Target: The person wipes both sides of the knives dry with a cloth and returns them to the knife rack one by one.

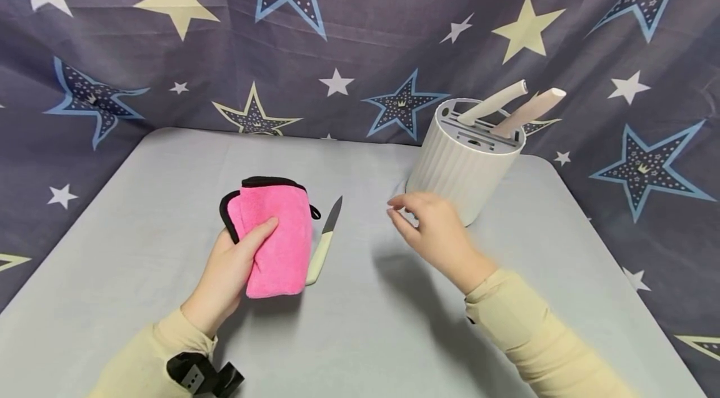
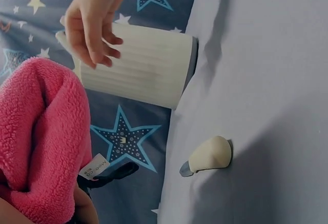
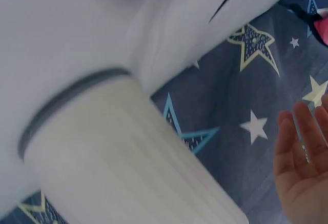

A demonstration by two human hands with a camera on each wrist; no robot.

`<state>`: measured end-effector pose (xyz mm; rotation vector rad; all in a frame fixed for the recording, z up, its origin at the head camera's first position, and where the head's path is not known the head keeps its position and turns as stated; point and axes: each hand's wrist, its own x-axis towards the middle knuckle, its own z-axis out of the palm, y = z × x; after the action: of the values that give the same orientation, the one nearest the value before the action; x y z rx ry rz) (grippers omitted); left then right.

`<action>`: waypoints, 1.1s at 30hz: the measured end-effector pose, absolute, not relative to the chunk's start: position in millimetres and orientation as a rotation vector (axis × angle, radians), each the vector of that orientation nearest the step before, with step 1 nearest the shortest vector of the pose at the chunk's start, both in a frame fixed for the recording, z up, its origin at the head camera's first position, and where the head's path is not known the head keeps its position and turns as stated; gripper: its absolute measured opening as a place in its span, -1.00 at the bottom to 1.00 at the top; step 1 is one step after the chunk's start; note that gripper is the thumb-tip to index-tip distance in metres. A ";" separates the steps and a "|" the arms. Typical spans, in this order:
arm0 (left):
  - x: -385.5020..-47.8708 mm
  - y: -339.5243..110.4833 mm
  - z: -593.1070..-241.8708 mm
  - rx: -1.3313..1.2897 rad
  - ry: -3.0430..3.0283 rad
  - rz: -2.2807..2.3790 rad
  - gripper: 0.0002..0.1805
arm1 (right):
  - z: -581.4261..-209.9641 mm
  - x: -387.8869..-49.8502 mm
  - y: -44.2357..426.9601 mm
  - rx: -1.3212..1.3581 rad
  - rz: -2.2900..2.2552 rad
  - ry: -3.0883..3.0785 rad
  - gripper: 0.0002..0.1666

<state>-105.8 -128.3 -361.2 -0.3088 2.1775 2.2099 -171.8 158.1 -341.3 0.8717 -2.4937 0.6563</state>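
Observation:
A folded pink towel with black edging is gripped in my left hand, thumb across its front. In the left wrist view the towel fills the left side, a white tag and black loop hanging from it. Just right of it on the table lies a knife with a cream handle and dark blade pointing away. My right hand holds nothing and hovers in front of the white ribbed knife block. Its fingers are loosely bent; the right wrist view shows them near the block.
Two more knives, one with a cream handle and one with a pinkish handle, stand in the block's slots. A grey cloth covers the table. Behind it hangs a dark curtain printed with stars.

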 end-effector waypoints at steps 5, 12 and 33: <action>-106.3 -128.2 -361.5 -0.316 2.189 2.210 -0.63 | -354.6 -171.4 142.8 0.880 0.783 -2.536 -0.84; -105.4 -129.4 -364.1 -0.310 2.190 2.203 -0.63 | -370.4 -174.0 123.3 0.875 0.914 -2.612 -0.86; -113.3 -138.0 -373.9 -0.377 2.209 2.183 -0.60 | -403.0 -185.3 70.3 0.789 0.872 -3.029 -0.80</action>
<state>-113.3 -138.0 -373.9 -0.3772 2.2085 2.1831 -185.3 70.3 -403.0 0.7891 -3.0290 0.8724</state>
